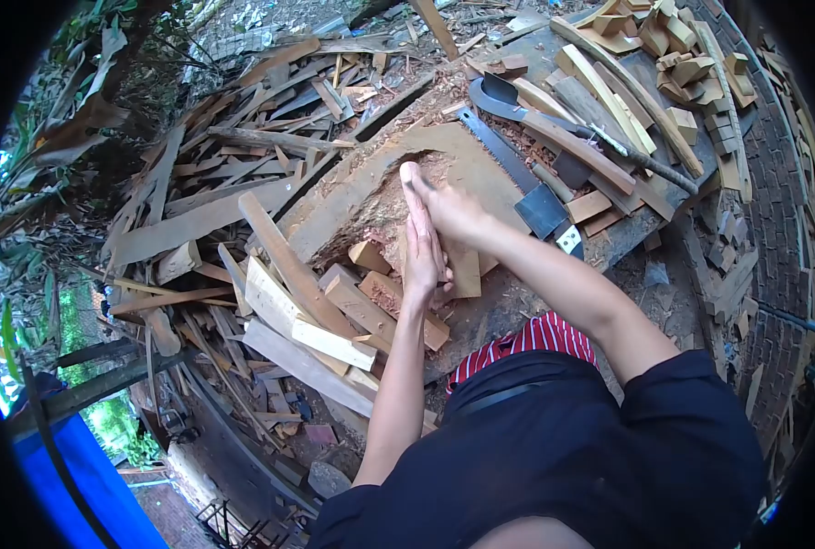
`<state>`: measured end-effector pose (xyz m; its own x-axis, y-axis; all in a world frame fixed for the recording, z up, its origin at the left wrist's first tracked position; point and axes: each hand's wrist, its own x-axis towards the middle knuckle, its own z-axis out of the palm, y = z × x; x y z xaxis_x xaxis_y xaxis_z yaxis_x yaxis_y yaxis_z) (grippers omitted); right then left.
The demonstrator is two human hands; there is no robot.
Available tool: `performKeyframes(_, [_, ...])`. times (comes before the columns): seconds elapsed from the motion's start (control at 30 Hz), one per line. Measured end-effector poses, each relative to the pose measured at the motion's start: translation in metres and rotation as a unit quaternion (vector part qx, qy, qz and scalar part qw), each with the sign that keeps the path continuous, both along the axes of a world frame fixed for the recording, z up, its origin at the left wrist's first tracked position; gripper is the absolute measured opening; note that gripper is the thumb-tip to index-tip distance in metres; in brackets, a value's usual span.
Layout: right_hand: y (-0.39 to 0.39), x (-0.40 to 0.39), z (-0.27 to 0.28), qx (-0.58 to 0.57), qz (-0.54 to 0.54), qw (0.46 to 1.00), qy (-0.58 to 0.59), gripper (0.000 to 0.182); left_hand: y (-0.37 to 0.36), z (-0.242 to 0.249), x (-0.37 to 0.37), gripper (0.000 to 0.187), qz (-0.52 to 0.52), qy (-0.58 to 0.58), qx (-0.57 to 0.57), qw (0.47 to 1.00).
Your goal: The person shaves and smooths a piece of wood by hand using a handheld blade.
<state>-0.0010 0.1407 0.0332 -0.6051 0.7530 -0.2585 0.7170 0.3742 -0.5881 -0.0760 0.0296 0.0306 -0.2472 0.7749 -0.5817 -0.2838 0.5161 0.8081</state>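
Observation:
My left hand [419, 265] is wrapped round a pinkish, carved wooden piece [411, 174], which stands up from its fingers over the worn wooden chopping block [334, 215]. Beside it, my right hand [458, 215] is closed and somewhat blurred, close against the upper part of the piece. A small dark shape shows at its fingertips; I cannot make out what it is. Pink shavings lie in the block's hollow. To the right rest a saw blade [499, 146] and a curved dark blade [497, 99] with a long wooden handle [581, 151].
Wooden billets [361, 306] lie at the block's near left, with a long plank [288, 256] leaning among them. Scrap wood [233, 174] is heaped on the far left. Cut blocks [691, 69] are piled at the far right, near stacked bricks [792, 174]. A dark square metal plate [542, 210] lies right of the block.

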Motion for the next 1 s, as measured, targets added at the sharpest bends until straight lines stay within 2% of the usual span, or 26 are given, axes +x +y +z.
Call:
performKeyframes(0.03, [-0.01,0.003,0.006,0.041,0.016,0.999,0.011,0.035,0.0,-0.002,-0.001,0.058,-0.004,-0.029,0.008,1.0])
performKeyframes(0.07, [-0.004,0.002,0.013,-0.013,0.017,1.0,-0.014,0.04,-0.001,-0.003,-0.002,0.06,-0.024,-0.018,0.032,0.999])
performKeyframes(0.17, [0.043,-0.016,-0.026,-0.042,0.014,0.999,0.0,0.043,-0.002,0.001,0.002,0.06,-0.015,0.015,-0.004,1.0])
performKeyframes(0.23, [0.066,-0.028,-0.048,-0.043,0.018,0.999,0.004,0.039,-0.004,-0.001,0.003,0.059,0.001,0.013,-0.02,1.0])
performKeyframes(0.27, [0.068,-0.025,-0.051,-0.039,0.017,0.999,0.008,0.039,-0.006,-0.002,0.004,0.058,-0.047,0.084,-0.025,0.995])
performKeyframes(0.3, [0.069,-0.019,-0.039,-0.102,-0.011,0.994,-0.038,0.04,-0.007,-0.005,0.002,0.058,-0.093,0.157,-0.029,0.983])
performKeyframes(0.33, [0.069,-0.015,-0.032,-0.167,-0.039,0.982,-0.081,0.041,-0.006,-0.008,0.002,0.056,-0.082,0.168,0.009,0.982])
performKeyframes(0.37, [0.071,-0.015,-0.047,-0.164,-0.039,0.983,-0.077,0.041,-0.01,-0.011,-0.001,0.055,-0.063,0.07,0.02,0.995])
performKeyframes(0.43, [0.075,-0.007,-0.099,-0.068,-0.027,0.995,0.075,0.043,-0.013,0.001,0.0,0.056,-0.001,-0.05,0.043,0.998])
performKeyframes(0.47, [0.071,0.006,-0.102,-0.068,-0.021,0.995,0.071,0.043,-0.017,0.004,0.0,0.056,0.005,-0.052,0.043,0.998])
performKeyframes(0.53, [0.06,0.023,-0.094,0.032,-0.049,0.988,0.14,0.045,-0.024,0.009,-0.005,0.053,0.047,-0.167,0.073,0.982])
performKeyframes(0.57, [0.054,0.031,-0.087,0.031,-0.044,0.989,0.136,0.045,-0.028,0.012,-0.005,0.053,0.052,-0.17,0.073,0.981])
performKeyframes(0.63, [0.038,0.052,-0.047,-0.101,-0.029,0.987,0.124,0.045,-0.04,0.017,-0.002,0.039,0.052,-0.208,0.079,0.974])
performKeyframes(0.67, [0.029,0.06,-0.029,-0.107,-0.024,0.987,0.116,0.045,-0.045,0.021,0.002,0.035,0.058,-0.199,0.067,0.976])
performKeyframes(0.73, [0.009,0.068,-0.003,-0.274,-0.066,0.955,0.092,0.045,-0.055,0.017,0.012,0.036,0.075,-0.209,0.071,0.972])
performKeyframes(0.77, [0.002,0.07,0.0,-0.278,-0.06,0.955,0.083,0.045,-0.058,0.013,0.016,0.036,0.088,-0.202,0.079,0.972])
performKeyframes(0.83, [-0.012,0.074,0.002,-0.156,-0.032,0.984,0.083,0.043,-0.062,0.015,0.023,0.036,0.11,-0.199,0.059,0.972])
performKeyframes(0.87, [-0.018,0.074,-0.001,-0.157,-0.022,0.984,0.076,0.043,-0.063,0.016,0.024,0.041,0.122,-0.189,0.045,0.973])
performKeyframes(0.93, [-0.032,0.072,-0.002,-0.053,0.001,0.99,0.133,0.042,-0.064,0.018,0.026,0.043,0.127,-0.191,0.047,0.972])
performKeyframes(1.0, [-0.046,0.071,0.003,-0.046,0.026,0.99,0.129,0.041,-0.064,0.018,0.03,0.046,0.129,-0.202,0.047,0.97])
